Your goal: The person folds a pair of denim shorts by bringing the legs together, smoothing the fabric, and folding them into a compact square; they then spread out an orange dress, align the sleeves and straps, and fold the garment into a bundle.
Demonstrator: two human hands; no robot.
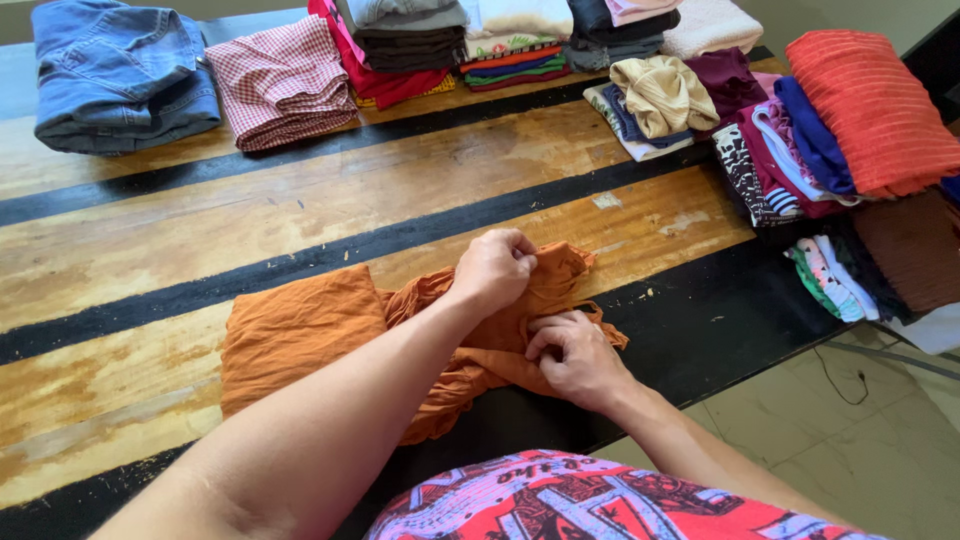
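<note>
Rust-orange cloth (300, 335), thin and crinkly looking, is lying bunched up near the front edge of a worn wooden table (300, 215) with black stripes running across it. One end of it is spread fairly flat on the left, the other end is gathered into soft folds where both hands are working. Left hand (493, 270) sits on top with fingers curled, pinching a ridge of the fabric. Right hand (575, 358) is just beside it, lower down, fingers tucked tight into the same bunch, so both are closed on the cloth.

Along the far edge of the table there are piles of folded stuff: heavy blue denim jeans (120, 75), a red-and-white checked shirt (285, 85), a stack of dark and striped pieces (410, 45). Over on the right, a ribbed orange-red textile (875, 105) sits on a mixed heap, with a tan knotted-looking piece (660, 95) nearby.
</note>
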